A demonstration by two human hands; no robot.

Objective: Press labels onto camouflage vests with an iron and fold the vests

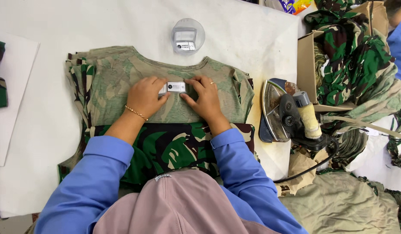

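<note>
A dusty-pink cloth head covering (183,203) and blue sleeves (96,173) lay nearest the lens.

A small white rectangular label (176,86) was pinched from both ends by the left hand (144,97) and the right hand (204,97), fingers curled, and held flat just below the neckline of a faded camouflage shirt turned inside out (122,73) on the white table (252,39). A round clear plastic container (188,35) stood beyond the collar; a steam iron (280,112) was rested on its side to the right.
</note>
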